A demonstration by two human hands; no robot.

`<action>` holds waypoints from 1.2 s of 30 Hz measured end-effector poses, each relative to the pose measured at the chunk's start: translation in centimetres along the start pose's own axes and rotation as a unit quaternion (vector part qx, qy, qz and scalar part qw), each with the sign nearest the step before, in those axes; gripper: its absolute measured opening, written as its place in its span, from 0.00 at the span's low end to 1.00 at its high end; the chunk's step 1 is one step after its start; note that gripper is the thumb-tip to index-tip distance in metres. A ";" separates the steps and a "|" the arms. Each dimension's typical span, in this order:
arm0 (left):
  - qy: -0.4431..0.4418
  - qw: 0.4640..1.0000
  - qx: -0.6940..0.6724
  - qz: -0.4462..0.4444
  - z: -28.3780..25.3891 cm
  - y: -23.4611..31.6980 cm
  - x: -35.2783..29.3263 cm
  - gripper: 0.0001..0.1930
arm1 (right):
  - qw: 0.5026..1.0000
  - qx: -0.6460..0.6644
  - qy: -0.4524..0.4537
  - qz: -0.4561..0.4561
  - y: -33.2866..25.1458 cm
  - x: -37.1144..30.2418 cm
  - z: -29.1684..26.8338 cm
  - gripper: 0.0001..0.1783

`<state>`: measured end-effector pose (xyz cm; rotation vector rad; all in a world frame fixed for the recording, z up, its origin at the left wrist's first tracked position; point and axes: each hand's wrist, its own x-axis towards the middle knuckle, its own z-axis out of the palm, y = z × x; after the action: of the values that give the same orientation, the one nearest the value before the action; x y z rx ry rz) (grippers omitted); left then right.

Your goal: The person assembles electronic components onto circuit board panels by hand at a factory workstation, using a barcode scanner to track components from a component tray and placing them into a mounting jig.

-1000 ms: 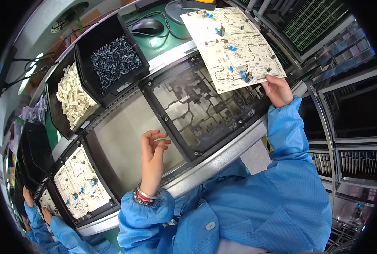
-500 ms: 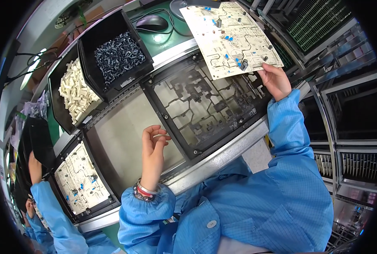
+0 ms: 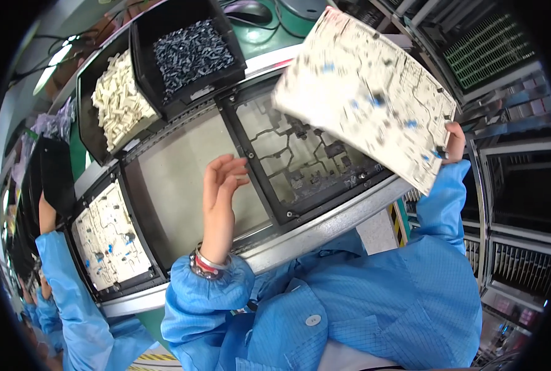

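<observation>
Bins (image 3: pixel 170 25) line the conveyor's (image 3: pixel 319 230) far edge; a cream, blue-dotted circuit board (image 3: pixel 374 99) (right hand (image 3: pixel 455 143) gripping) hides the frame's (image 3: pixel 267 193) far-right corner; left hand (image 3: pixel 220 191) half-curled.

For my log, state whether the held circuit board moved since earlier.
Yes: against the black frame, the held circuit board has turned clockwise, its right end swinging nearer.

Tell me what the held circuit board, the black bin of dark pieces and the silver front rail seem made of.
Circuit board: probably coated laminate, cream, perhaps glossy; thin flat sheet with bright glare, though blurred.
Black bin: likely moulded plastic, fairly matte; smooth, thin dark walls.
Silver rail: apparently bare metal; grey surface with a dull sheen.
</observation>
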<state>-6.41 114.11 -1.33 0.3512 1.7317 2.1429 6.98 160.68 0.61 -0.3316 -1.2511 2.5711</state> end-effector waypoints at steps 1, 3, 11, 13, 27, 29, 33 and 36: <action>0.008 1.000 0.000 -0.001 0.1 0.2 0.0 0.19 | 0.999 -0.015 0.029 0.029 -0.1 0.0 -0.3 0.32; -0.070 0.997 -0.022 0.010 0.6 0.7 -0.2 0.23 | 0.996 -0.034 -0.008 0.087 0.3 0.8 1.7 0.28; -0.170 0.968 -0.168 -0.073 0.7 1.2 -1.8 0.35 | 0.979 -0.170 0.027 0.109 2.0 4.6 8.4 0.23; -0.147 0.984 -0.095 -0.026 0.7 2.2 -2.2 0.36 | 0.960 -0.246 -0.081 0.105 2.1 5.5 9.4 0.27; -0.178 0.855 0.447 0.193 1.7 2.2 -3.1 0.25 | 0.852 -0.519 -0.052 -0.048 4.4 8.5 7.7 0.28; -0.161 0.794 0.550 0.204 2.3 1.4 -3.3 0.22 | 0.789 -0.604 -0.095 -0.053 3.1 8.9 7.8 0.26; -0.146 0.743 0.605 0.247 2.2 0.9 -3.1 0.21 | 0.750 -0.628 -0.206 -0.025 0.8 8.6 7.3 0.23; -0.151 0.740 0.607 0.245 2.2 0.8 -3.0 0.22 | 0.726 -0.642 -0.244 -0.038 -0.7 5.7 8.6 0.22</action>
<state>-2.94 114.61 0.01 1.5003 2.7541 0.6912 -1.02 156.68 5.83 0.2104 -2.9766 1.2638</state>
